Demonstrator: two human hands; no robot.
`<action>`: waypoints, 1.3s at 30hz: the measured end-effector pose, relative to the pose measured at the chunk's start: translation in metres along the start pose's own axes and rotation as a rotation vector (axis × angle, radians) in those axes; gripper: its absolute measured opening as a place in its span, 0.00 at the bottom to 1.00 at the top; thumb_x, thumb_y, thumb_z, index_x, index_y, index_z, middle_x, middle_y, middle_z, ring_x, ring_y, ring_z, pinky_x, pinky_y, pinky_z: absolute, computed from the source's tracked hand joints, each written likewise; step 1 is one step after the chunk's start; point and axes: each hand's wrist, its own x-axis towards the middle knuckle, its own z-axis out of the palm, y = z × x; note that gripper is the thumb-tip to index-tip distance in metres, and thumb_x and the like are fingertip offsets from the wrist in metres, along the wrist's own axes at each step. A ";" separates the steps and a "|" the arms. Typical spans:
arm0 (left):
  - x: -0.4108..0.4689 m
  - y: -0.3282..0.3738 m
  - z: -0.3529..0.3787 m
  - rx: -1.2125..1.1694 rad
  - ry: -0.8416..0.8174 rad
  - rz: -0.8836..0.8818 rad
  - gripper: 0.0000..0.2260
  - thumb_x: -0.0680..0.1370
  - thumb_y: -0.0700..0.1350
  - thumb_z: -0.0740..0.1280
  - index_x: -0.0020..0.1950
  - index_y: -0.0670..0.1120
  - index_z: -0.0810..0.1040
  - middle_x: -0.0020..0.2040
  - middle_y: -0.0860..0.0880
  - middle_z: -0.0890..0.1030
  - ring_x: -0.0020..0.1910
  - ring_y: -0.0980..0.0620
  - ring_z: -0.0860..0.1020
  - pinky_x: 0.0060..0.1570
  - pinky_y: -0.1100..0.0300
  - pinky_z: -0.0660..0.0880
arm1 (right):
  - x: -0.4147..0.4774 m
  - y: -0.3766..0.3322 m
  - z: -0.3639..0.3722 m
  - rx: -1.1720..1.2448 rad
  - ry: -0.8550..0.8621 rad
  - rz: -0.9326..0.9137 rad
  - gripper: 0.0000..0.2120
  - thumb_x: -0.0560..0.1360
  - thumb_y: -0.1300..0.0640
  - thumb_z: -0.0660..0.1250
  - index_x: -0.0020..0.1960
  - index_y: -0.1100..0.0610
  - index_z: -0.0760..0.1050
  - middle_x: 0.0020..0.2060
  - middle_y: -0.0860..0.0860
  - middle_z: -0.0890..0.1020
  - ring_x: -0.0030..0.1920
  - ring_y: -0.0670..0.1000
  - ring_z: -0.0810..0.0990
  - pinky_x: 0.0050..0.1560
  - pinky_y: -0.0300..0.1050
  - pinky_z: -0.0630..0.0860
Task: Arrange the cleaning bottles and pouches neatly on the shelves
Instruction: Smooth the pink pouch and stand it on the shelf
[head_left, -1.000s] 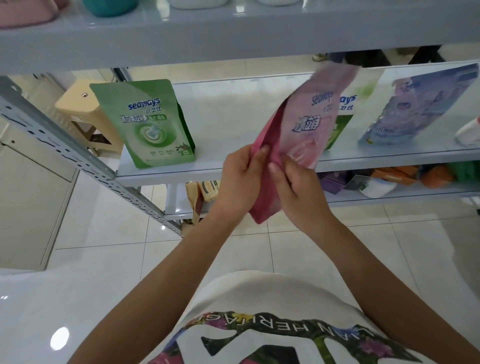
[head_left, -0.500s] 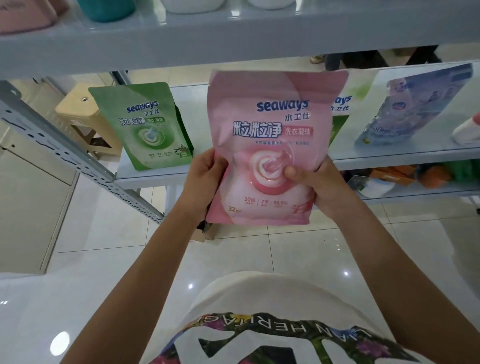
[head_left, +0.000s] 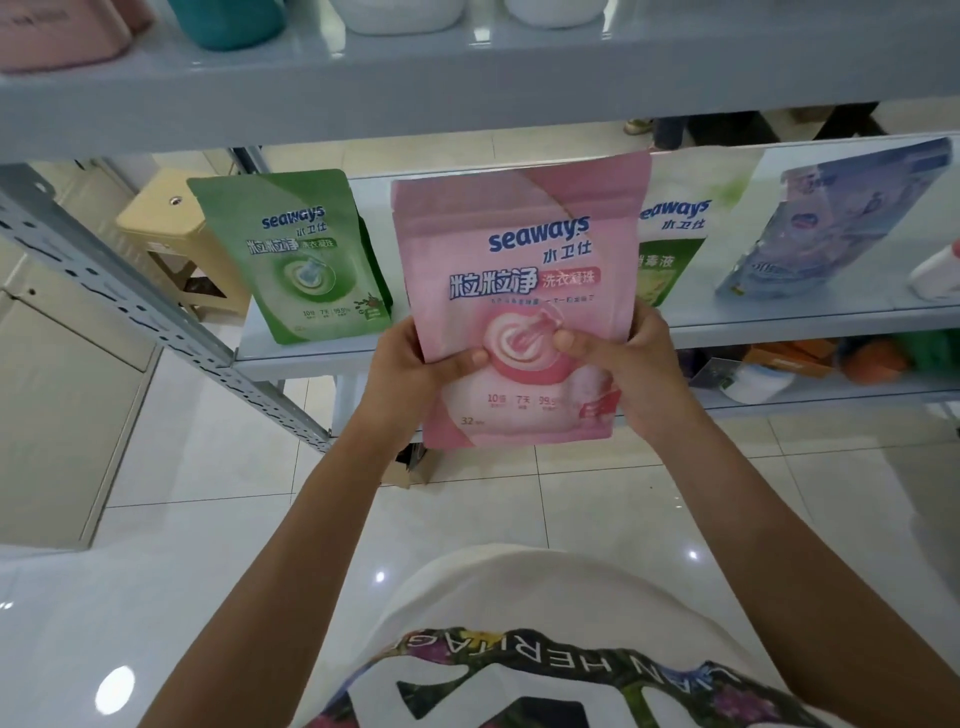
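Here, the shelf (head_left: 810, 319) runs just beyond both hands. The pink pouch (head_left: 519, 270) is held upright before it, with a green pouch (head_left: 296, 260) standing on the shelf up-left of the left hand (head_left: 410, 369). The left hand and right hand (head_left: 644, 374) grip the pink pouch's opposite lower edges, thumbs on its front.

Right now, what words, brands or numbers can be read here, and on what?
"seaways", "水卫仕", "粒粒净", "洗衣凝珠", "10倍", "7天", "99.9", "32": pink pouch; its small line under the title is too blurred.
"seaways", "水卫仕", "粒粒净": green pouch; its bottom print is too small.
"eaways", "水卫仕": white-green pouch, partly hidden.
"HERITAG": T-shirt, upside down.
Blue pouch: blurred, unreadable.
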 end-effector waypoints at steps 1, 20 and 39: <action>0.002 -0.002 -0.002 -0.010 0.016 0.015 0.15 0.69 0.32 0.73 0.54 0.40 0.80 0.48 0.47 0.86 0.48 0.47 0.84 0.44 0.56 0.80 | 0.002 -0.001 -0.003 -0.027 -0.089 0.007 0.29 0.55 0.60 0.81 0.55 0.54 0.78 0.48 0.51 0.85 0.49 0.53 0.84 0.48 0.53 0.81; 0.083 -0.022 -0.012 0.205 0.210 -0.003 0.11 0.73 0.30 0.70 0.46 0.47 0.82 0.43 0.49 0.83 0.43 0.55 0.83 0.45 0.56 0.81 | 0.091 0.036 0.023 -0.434 0.082 -0.031 0.19 0.65 0.69 0.76 0.55 0.64 0.78 0.51 0.59 0.82 0.50 0.55 0.81 0.51 0.51 0.79; 0.146 -0.114 -0.034 0.586 0.362 -0.202 0.12 0.77 0.40 0.66 0.59 0.40 0.73 0.45 0.49 0.79 0.44 0.49 0.78 0.37 0.62 0.70 | 0.155 0.089 0.021 -0.755 0.012 0.172 0.15 0.75 0.62 0.65 0.58 0.52 0.64 0.41 0.47 0.74 0.43 0.49 0.74 0.47 0.43 0.73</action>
